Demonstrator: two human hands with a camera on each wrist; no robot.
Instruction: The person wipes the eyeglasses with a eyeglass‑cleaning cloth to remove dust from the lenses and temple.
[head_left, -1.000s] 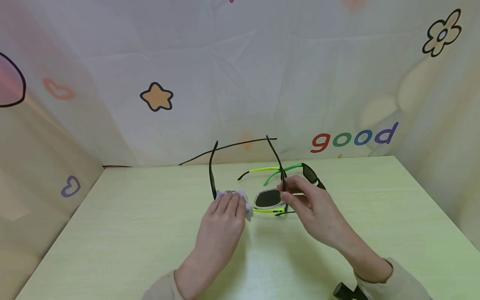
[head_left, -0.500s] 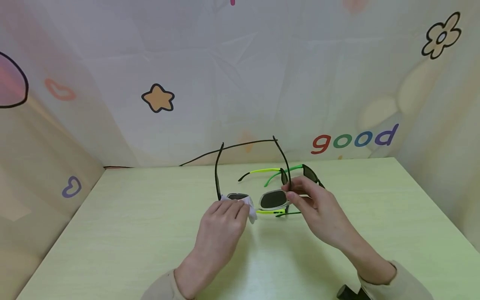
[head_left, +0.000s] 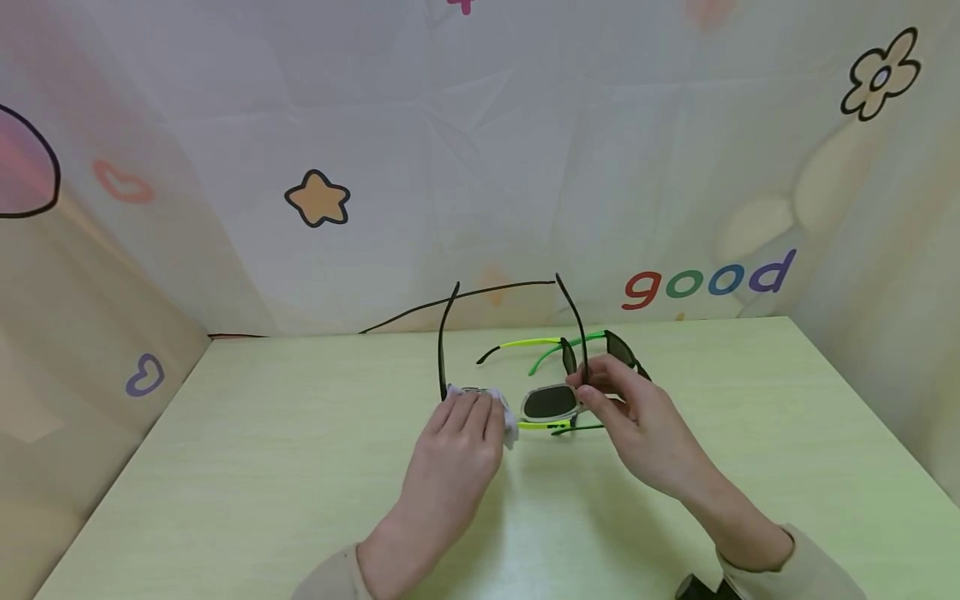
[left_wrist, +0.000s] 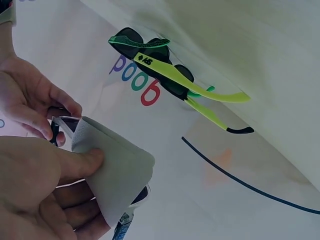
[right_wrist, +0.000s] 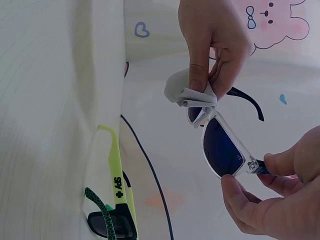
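Observation:
Clear-framed sunglasses [right_wrist: 223, 146] with dark lenses and black temples are held up above the table, temples spread and pointing away. My right hand [head_left: 641, 425] pinches them at the hinge corner, thumb and fingers on the frame's end. With my left hand [head_left: 456, 454] I grip a pale grey cloth [left_wrist: 122, 167] folded around the other lens, thumb on one face and fingers on the other. That lens is mostly hidden by the cloth and fingers. The lens nearer my right hand lies bare in the head view.
Behind the held pair, yellow-and-black sunglasses [left_wrist: 172, 75] and green-and-black sunglasses [head_left: 621, 347] stand close together on the pale table [head_left: 247, 467]. A black object [head_left: 696, 587] is at the front edge by the right sleeve. A printed curtain [head_left: 480, 167] hangs behind.
The sunglasses and both hands have shifted slightly right. My left fingers with the cloth slid down, baring part of the lens, then came back up over it.

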